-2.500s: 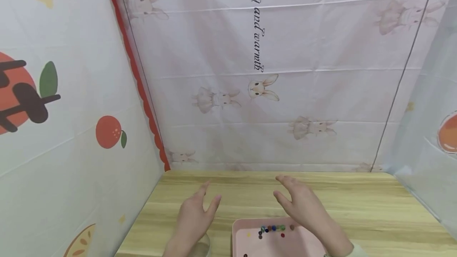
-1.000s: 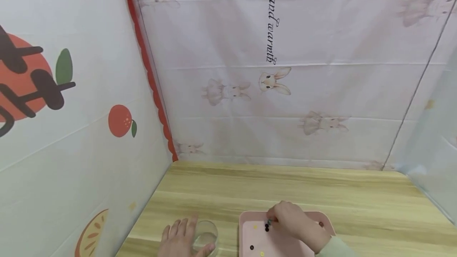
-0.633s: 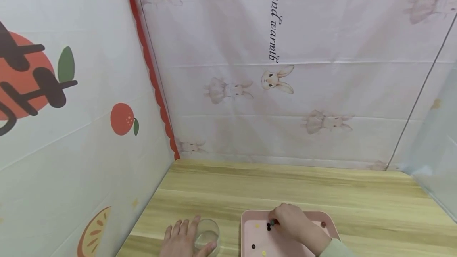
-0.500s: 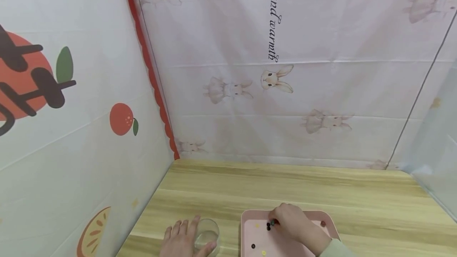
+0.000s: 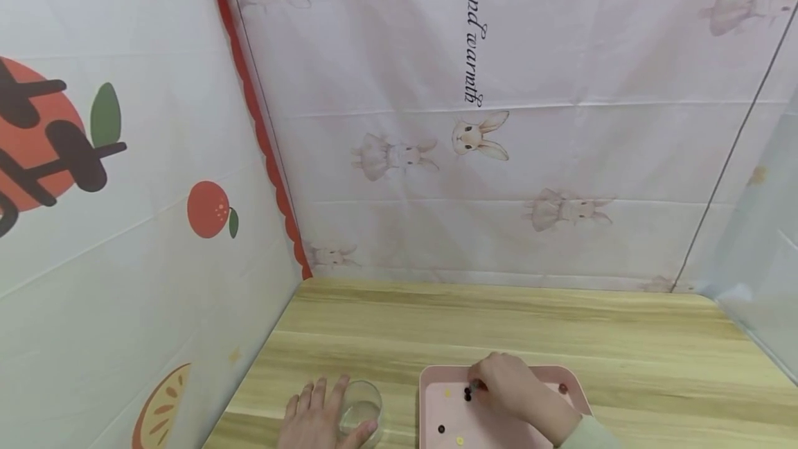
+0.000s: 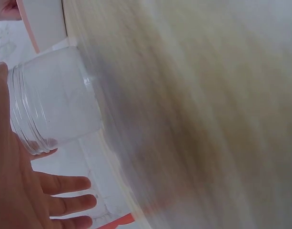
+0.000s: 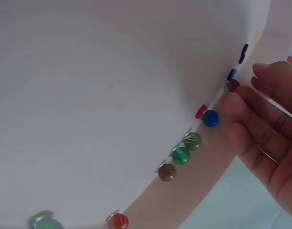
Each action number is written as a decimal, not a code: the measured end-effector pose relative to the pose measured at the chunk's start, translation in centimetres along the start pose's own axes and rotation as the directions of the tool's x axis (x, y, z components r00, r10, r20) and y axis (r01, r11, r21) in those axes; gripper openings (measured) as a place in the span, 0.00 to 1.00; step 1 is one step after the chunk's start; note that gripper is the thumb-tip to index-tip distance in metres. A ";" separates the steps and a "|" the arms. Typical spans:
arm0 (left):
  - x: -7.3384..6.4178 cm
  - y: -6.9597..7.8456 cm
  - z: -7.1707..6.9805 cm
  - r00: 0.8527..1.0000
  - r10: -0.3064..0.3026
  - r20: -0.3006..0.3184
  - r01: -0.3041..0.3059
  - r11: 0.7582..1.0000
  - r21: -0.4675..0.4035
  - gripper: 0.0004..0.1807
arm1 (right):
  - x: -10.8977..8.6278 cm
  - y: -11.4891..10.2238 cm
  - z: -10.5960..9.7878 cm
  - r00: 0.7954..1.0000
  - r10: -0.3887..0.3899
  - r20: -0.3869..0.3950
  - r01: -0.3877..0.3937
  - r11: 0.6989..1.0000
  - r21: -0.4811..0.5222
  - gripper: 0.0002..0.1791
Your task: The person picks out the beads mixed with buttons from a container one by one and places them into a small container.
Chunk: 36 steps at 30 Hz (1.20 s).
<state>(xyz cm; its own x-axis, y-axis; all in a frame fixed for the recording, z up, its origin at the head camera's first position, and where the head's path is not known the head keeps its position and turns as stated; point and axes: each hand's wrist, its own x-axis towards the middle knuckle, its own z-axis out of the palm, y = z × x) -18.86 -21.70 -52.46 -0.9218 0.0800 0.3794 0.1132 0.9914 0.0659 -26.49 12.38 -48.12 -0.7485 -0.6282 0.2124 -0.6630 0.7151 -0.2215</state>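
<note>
A transparent jar (image 5: 361,400) stands upright on the table, left of a pink tray (image 5: 424,411). My left hand (image 5: 314,416) holds the jar near its mouth between thumb and index finger; the other fingers stretch out straight beyond it, as the left wrist view shows. My right hand (image 5: 514,388) reaches down at the tray's far wall with bent fingers. Its fingertips are beside a reddish-brown marble (image 7: 232,86), but whether they pinch it is unclear. Along that wall lie a blue marble (image 7: 211,118), a green marble (image 7: 181,155) and several others.
Inside the tray are small flat pieces like buttons: black buttons (image 5: 467,394), a dark brown button (image 5: 441,429), a yellow button (image 5: 459,441) and a red button (image 7: 200,111). A printed curtain (image 5: 399,158) closes off the table's back edge, and a fruit-patterned curtain (image 5: 149,283) the left side.
Both hands were raised above the table 2.5 seconds ago. Since then the left came down to the jar and the right into the tray. Over the last second they have hardly moved.
</note>
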 end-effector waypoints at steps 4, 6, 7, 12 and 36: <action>0.0 -0.1 0.3 0.999 0.020 -0.045 -0.018 0.999 0.044 0.49 | 0.0 -0.4 -0.8 0.999 0.000 -0.034 0.000 1.000 0.013 0.12; 0.0 -0.1 0.3 0.999 0.019 -0.049 -0.017 0.998 0.056 0.50 | -0.1 -0.5 -1.2 0.999 -0.011 -0.049 0.012 1.000 0.027 0.13; 0.0 -0.2 0.3 0.999 0.016 -0.046 -0.014 0.998 0.053 0.49 | -0.1 -0.6 -1.4 0.998 -0.020 -0.060 0.022 0.999 0.031 0.13; 0.2 -0.3 0.2 1.000 -0.004 -0.013 0.005 0.999 0.038 0.50 | 0.0 -1.0 -2.6 0.998 -0.030 -0.061 0.034 0.997 0.067 0.05; 0.2 0.0 -0.1 0.998 -0.043 0.034 0.043 0.999 -0.005 0.50 | 0.7 -1.9 -6.3 0.957 0.010 -0.291 0.082 0.950 0.302 0.07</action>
<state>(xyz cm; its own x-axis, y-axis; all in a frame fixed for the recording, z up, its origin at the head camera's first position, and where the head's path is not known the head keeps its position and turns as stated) -18.98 -21.74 -52.35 -0.9379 0.0408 0.3446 0.0750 0.9934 0.0866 -25.64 12.51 -41.55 -0.7192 -0.5047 0.4775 -0.6947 0.5350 -0.4808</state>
